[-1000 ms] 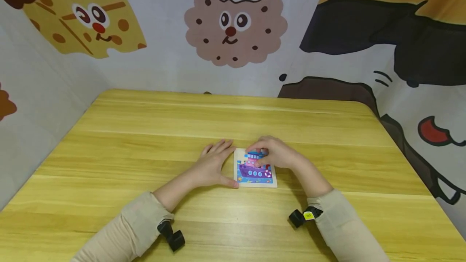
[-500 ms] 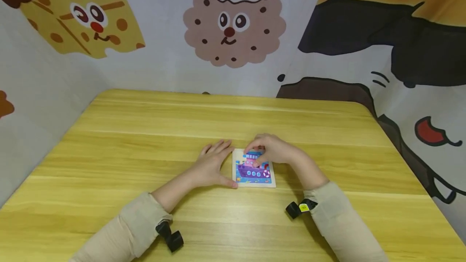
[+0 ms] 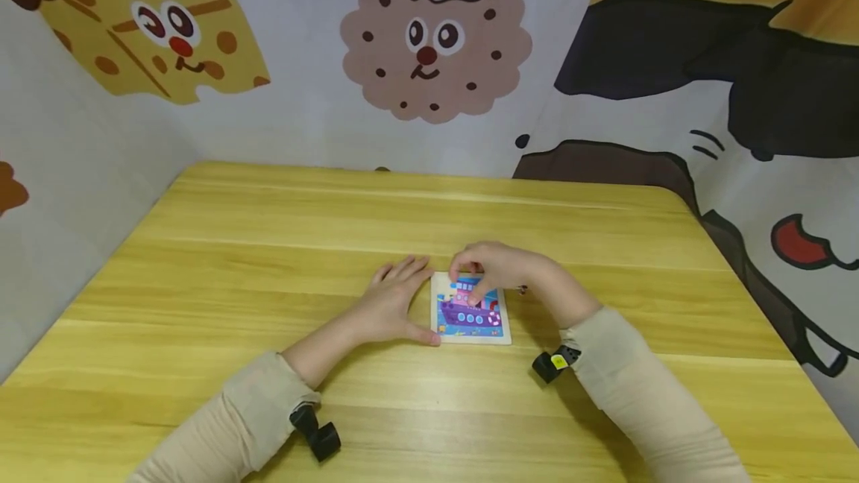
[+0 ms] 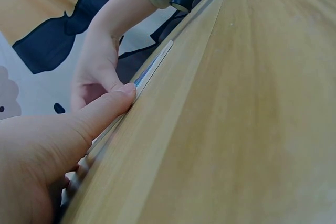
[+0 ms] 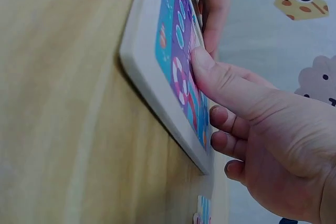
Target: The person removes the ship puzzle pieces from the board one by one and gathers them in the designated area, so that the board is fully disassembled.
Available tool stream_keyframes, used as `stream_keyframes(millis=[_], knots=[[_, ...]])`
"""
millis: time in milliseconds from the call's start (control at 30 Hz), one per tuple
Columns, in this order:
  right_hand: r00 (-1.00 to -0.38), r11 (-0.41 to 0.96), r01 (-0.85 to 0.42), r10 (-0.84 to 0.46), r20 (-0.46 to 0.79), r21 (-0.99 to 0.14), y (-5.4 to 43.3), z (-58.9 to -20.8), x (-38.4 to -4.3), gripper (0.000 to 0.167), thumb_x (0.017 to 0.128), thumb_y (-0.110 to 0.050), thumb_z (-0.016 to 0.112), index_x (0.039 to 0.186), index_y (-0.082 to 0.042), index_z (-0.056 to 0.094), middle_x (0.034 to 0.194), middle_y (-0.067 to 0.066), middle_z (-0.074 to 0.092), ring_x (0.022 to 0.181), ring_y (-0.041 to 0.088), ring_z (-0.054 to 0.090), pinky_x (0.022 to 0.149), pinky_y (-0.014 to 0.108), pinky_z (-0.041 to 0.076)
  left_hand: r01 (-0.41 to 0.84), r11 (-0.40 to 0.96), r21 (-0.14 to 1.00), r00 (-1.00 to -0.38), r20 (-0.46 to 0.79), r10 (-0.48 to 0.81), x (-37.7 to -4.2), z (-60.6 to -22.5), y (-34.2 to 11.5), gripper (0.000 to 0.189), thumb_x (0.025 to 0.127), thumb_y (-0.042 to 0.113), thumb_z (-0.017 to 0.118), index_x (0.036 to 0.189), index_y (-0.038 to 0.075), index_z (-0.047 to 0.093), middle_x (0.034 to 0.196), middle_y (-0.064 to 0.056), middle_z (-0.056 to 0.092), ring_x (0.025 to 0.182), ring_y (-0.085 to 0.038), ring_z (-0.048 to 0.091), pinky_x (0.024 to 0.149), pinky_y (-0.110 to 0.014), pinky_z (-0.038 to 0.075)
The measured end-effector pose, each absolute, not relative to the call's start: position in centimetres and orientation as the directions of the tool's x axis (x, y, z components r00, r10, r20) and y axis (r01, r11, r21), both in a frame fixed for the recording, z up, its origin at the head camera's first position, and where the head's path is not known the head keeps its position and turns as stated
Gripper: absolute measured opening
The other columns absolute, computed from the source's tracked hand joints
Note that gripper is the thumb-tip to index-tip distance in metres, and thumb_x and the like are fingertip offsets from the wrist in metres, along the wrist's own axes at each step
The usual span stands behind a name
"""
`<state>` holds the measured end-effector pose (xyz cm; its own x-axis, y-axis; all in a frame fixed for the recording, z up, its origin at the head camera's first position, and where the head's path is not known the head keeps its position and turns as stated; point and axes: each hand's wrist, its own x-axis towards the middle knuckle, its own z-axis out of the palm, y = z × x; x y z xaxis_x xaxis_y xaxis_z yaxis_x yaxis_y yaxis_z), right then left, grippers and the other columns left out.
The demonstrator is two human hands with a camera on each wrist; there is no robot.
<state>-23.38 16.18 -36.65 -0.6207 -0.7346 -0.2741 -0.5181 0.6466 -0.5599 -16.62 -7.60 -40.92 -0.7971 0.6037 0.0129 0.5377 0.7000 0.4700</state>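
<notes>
A small jigsaw puzzle [image 3: 470,323] with a purple and pink ship lies in a pale tray on the table. My left hand [image 3: 389,311] rests at its left side with fingers spread. In the left wrist view, the left thumb [image 4: 113,103] touches the tray's edge [image 4: 165,51]. My right hand [image 3: 506,270] is over the upper part, thumb and index finger bent about a puzzle piece of the ship's cabin [image 3: 464,288]. In the right wrist view its thumb [image 5: 220,80] presses on the picture, and the index fingertip is hidden.
A loose puzzle piece [image 3: 522,290] lies on the table just right of the tray, partly under my right wrist; the right wrist view shows this piece [image 5: 202,211] too. The wooden table [image 3: 268,222] meets a cartoon-printed cloth [image 3: 302,118] behind.
My right wrist has risen and tilted a little, which uncovers the loose piece on the right. The right thumb and index finger stay over the cabin. My left hand has kept its place.
</notes>
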Motion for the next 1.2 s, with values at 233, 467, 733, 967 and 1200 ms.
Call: stream_keyframes(millis=[233,467,733,967,1200], knots=[[-0.618,0.679,-0.496,-0.714,-0.330,-0.541,15.8,-36.5,-23.6,0.030,0.073,-0.027,0.080,0.097,-0.025,0.062,0.087,-0.001,0.052,0.082,0.017,0.046,0.072,0.033,0.042,0.543,0.697,0.468,-0.795,0.020,0.607,-16.7,-41.1,-7.6,0.114,0.065,0.071,0.071,0.149,0.006,0.032,0.158,-0.011,0.017,0.144,-0.029,0.007,0.111,-0.056,0.005],[-0.608,0.692,-0.501,-0.709,-0.357,-0.520,15.4,-36.2,-23.7,0.030,0.074,-0.023,0.081,0.095,-0.023,0.060,0.084,-0.001,0.051,0.079,0.017,0.045,0.070,0.032,0.041,0.544,0.699,0.464,-0.797,0.023,0.604,-16.8,-41.2,-7.6,0.114,0.064,0.071,0.072,0.149,0.006,0.032,0.157,-0.011,0.017,0.144,-0.029,0.008,0.110,-0.056,0.006],[-0.602,0.662,-0.526,-0.733,-0.317,-0.534,15.5,-36.1,-23.4,0.029,0.075,-0.019,0.080,0.096,-0.019,0.059,0.080,0.001,0.049,0.076,0.016,0.044,0.066,0.030,0.039,0.544,0.697,0.468,-0.797,0.028,0.604,-16.7,-41.2,-7.6,0.114,0.064,0.071,0.072,0.149,0.006,0.033,0.157,-0.011,0.018,0.144,-0.029,0.008,0.110,-0.056,0.006],[-0.640,0.644,-0.547,-0.733,-0.228,-0.535,16.0,-36.3,-22.5,0.024,0.076,-0.020,0.080,0.092,-0.017,0.062,0.084,0.000,0.052,0.080,0.018,0.047,0.072,0.033,0.043,0.538,0.712,0.452,-0.801,0.013,0.598,-16.8,-41.0,-7.4,0.115,0.063,0.072,0.071,0.150,0.007,0.031,0.158,-0.010,0.017,0.144,-0.028,0.007,0.111,-0.055,0.006],[-0.728,0.689,-0.522,-0.667,-0.157,-0.503,16.3,-36.8,-21.2,0.036,0.076,-0.020,0.081,0.107,-0.015,0.064,0.091,-0.003,0.056,0.086,0.018,0.051,0.079,0.035,0.045,0.525,0.716,0.461,-0.804,-0.009,0.595,-16.8,-41.0,-7.5,0.116,0.064,0.072,0.072,0.150,0.007,0.030,0.158,-0.009,0.015,0.144,-0.027,0.006,0.111,-0.054,0.005]])
